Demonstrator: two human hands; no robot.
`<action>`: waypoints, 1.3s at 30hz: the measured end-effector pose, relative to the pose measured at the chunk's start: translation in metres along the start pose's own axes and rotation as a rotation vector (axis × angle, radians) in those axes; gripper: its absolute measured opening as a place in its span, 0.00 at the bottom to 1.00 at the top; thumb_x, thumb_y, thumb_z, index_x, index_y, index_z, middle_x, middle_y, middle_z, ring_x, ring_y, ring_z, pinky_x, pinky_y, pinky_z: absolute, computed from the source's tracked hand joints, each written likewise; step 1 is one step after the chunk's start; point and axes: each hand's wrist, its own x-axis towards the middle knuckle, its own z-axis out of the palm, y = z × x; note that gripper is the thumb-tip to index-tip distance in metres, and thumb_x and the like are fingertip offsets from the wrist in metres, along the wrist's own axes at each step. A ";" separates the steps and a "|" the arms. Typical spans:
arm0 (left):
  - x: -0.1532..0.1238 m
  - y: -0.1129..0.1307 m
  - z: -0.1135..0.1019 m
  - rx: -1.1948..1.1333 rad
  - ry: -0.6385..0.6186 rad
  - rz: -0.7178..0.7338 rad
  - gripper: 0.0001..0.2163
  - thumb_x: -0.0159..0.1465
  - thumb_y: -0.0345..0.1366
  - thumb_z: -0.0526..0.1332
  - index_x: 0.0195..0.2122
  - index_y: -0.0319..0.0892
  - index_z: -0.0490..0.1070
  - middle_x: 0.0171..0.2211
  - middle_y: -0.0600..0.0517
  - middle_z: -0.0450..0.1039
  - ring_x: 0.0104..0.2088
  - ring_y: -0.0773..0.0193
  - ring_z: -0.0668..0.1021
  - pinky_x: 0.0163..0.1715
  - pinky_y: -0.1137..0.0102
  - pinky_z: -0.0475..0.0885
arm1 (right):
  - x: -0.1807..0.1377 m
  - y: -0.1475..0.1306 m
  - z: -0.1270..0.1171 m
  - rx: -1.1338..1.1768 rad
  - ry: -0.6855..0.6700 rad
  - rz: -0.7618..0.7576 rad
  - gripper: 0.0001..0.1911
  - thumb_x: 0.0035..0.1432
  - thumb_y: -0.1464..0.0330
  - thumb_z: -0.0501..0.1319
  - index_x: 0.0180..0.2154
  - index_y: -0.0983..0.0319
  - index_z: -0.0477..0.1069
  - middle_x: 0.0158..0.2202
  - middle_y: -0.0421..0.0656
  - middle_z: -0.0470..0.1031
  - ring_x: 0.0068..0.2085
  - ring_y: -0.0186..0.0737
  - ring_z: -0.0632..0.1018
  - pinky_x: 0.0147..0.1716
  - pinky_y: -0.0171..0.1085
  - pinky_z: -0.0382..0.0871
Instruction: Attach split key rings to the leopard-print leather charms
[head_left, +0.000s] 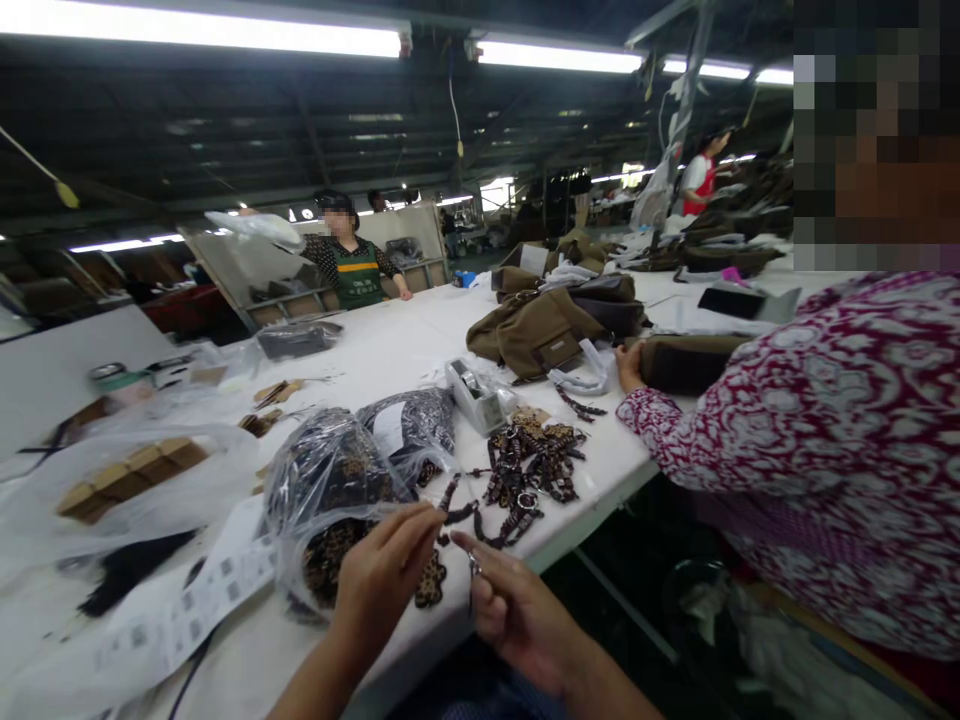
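Observation:
My left hand [386, 565] is closed in a pinch at the table's front edge; what its fingertips hold, if anything, is too small to make out. My right hand [517, 610] faces it, fingers curled around a small shiny metal piece [473, 570] whose kind I cannot tell. Just below and between the hands shows a leopard-print piece [430, 582]; whether it hangs or lies on the table is unclear. Beyond the fingertips lies a pile of dark leopard-print straps [529, 465] with metal rings. Left of my left hand stands a clear plastic bag [330, 470] of leopard-print items.
A tape dispenser [476, 398] stands behind the straps, near olive-brown bags [551, 330]. At right, a co-worker in a patterned sleeve [712, 430] touches another bag. Printed label sheets [180, 620] and bagged cardboard pieces [131, 478] lie left. Another person [356, 270] stands across the table.

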 end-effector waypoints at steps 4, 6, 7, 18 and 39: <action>-0.034 0.029 -0.004 -0.220 -0.067 0.056 0.09 0.66 0.28 0.58 0.42 0.45 0.76 0.40 0.50 0.80 0.40 0.66 0.82 0.42 0.77 0.75 | -0.004 -0.006 0.006 0.072 -0.149 0.088 0.21 0.51 0.70 0.73 0.46 0.67 0.72 0.20 0.31 0.65 0.16 0.17 0.60 0.17 0.19 0.53; -0.042 0.035 -0.008 -0.362 -0.112 -0.058 0.08 0.66 0.30 0.58 0.41 0.45 0.76 0.37 0.51 0.81 0.35 0.67 0.82 0.37 0.78 0.76 | -0.007 -0.005 0.005 -0.012 -0.146 0.087 0.20 0.53 0.68 0.72 0.47 0.67 0.72 0.19 0.31 0.65 0.16 0.17 0.59 0.16 0.19 0.52; -0.043 0.036 -0.010 -0.420 -0.118 -0.169 0.07 0.66 0.32 0.59 0.41 0.45 0.76 0.35 0.51 0.81 0.31 0.67 0.82 0.34 0.77 0.77 | -0.008 -0.003 0.005 -0.075 -0.133 0.077 0.19 0.54 0.67 0.71 0.46 0.67 0.72 0.19 0.31 0.66 0.15 0.17 0.60 0.16 0.20 0.53; -0.017 0.028 -0.024 -0.848 -0.313 -0.687 0.11 0.59 0.43 0.64 0.32 0.39 0.78 0.27 0.50 0.77 0.28 0.63 0.77 0.31 0.72 0.73 | -0.029 0.017 0.009 -0.584 -0.140 0.062 0.25 0.56 0.60 0.67 0.51 0.68 0.69 0.21 0.37 0.74 0.14 0.24 0.67 0.15 0.24 0.59; -0.055 0.062 -0.006 -0.554 -0.006 -0.443 0.05 0.64 0.38 0.62 0.35 0.45 0.76 0.35 0.51 0.79 0.37 0.61 0.80 0.39 0.71 0.74 | -0.032 0.030 0.030 -0.869 0.287 -0.519 0.23 0.58 0.50 0.60 0.39 0.65 0.69 0.17 0.35 0.71 0.14 0.27 0.68 0.15 0.26 0.60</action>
